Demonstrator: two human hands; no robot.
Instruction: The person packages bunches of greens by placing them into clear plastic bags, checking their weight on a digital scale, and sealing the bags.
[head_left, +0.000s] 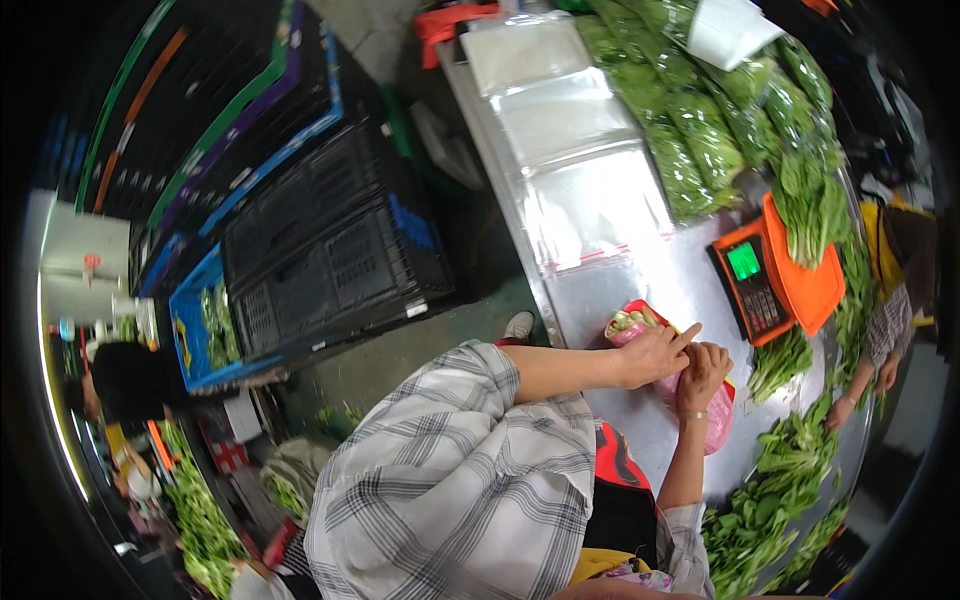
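Observation:
A pink plastic-wrapped bundle (717, 424) with red and yellow edges lies slantwise on the metal table (592, 300). Pale cut stem ends show at its upper left end. My left hand (654, 355) grips the bundle's middle, one finger stretched out. Touching it, my right hand (702, 369), with a bracelet at the wrist, has its fingers curled on the same wrap. Part of the bundle is hidden under both hands. Beyond them stands an orange digital scale (754, 289) with leafy greens (810, 202) on its pan. Stacked clear plastic bags (592, 195) lie above the bundle.
Bagged greens (690, 135) fill the table's far end; loose greens (780, 480) lie along its right side. A co-worker's hand (841, 411) reaches into them. Black crates (322, 262) and a blue crate (196, 375) stand to the left, beyond the table edge.

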